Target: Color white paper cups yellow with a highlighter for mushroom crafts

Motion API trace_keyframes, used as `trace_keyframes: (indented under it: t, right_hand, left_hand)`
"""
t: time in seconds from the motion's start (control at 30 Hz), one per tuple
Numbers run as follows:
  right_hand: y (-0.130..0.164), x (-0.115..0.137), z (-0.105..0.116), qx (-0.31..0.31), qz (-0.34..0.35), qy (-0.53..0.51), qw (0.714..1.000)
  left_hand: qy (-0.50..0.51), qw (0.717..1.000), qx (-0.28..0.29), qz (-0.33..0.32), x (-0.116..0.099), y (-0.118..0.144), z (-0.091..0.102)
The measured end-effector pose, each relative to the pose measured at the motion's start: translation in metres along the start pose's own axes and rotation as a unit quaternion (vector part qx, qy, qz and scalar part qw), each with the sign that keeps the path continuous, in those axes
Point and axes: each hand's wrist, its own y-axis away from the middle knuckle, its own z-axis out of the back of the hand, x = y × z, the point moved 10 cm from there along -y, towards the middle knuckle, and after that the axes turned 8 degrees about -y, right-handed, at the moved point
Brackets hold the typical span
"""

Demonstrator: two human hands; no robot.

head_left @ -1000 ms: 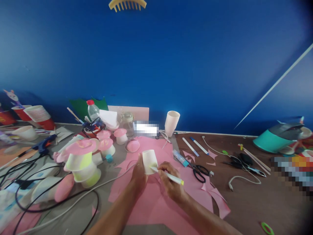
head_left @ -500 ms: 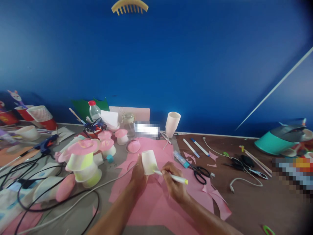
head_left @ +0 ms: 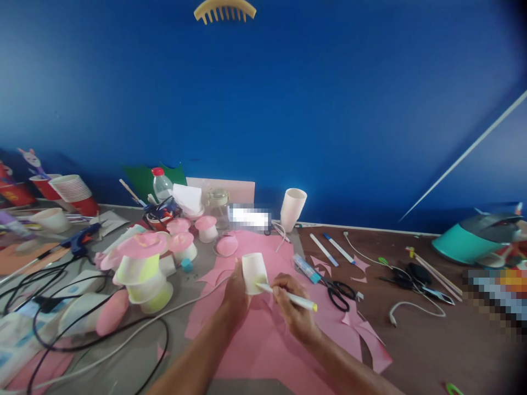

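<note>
My left hand (head_left: 234, 293) grips a small white paper cup (head_left: 254, 271), held upside down above a pink paper sheet (head_left: 263, 334). My right hand (head_left: 293, 307) holds a white marker with a yellow-green end (head_left: 288, 296); its tip touches the cup's lower side, where a yellow-green patch shows. Both forearms reach in from the bottom edge.
Pink-topped cup mushrooms (head_left: 142, 263) stand at the left among black cables (head_left: 61, 323) and a blue glue gun (head_left: 80, 238). Black scissors (head_left: 340, 291), a glue stick (head_left: 305, 267), two pens (head_left: 329, 248), a tall white cup (head_left: 293, 208) and a teal bowl (head_left: 465, 244) lie to the right.
The marker tip has shifted slightly along the cup's lower side while my left hand keeps the cup in place. The camera drifted a little.
</note>
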Motion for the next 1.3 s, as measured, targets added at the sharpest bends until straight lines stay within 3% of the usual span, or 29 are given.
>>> trace_keyframes:
  t: [0.3,0.57,0.83,1.03,1.3]
  right_hand:
    - [0.001,0.013,-0.005,0.001,0.043,0.053,0.998]
    - [-0.002,0.013,0.003,-0.015,0.042,0.048,0.998]
    - [-0.003,0.000,0.008,-0.025,-0.016,0.015,0.999]
    - [-0.001,0.003,0.000,-0.005,0.006,0.022,1.000]
    - [-0.002,0.004,0.007,-0.021,0.012,0.044,0.999]
  left_hand:
    - [0.000,1.000,0.006,0.006,0.001,0.000,-0.001]
    - [0.009,1.000,-0.001,-0.007,0.001,-0.002,0.003]
    - [0.011,1.000,-0.005,-0.004,0.002,-0.003,0.004]
    - [0.013,1.000,-0.010,0.004,0.003,-0.002,0.003]
    - [0.007,1.000,-0.026,0.007,0.001,0.001,0.006]
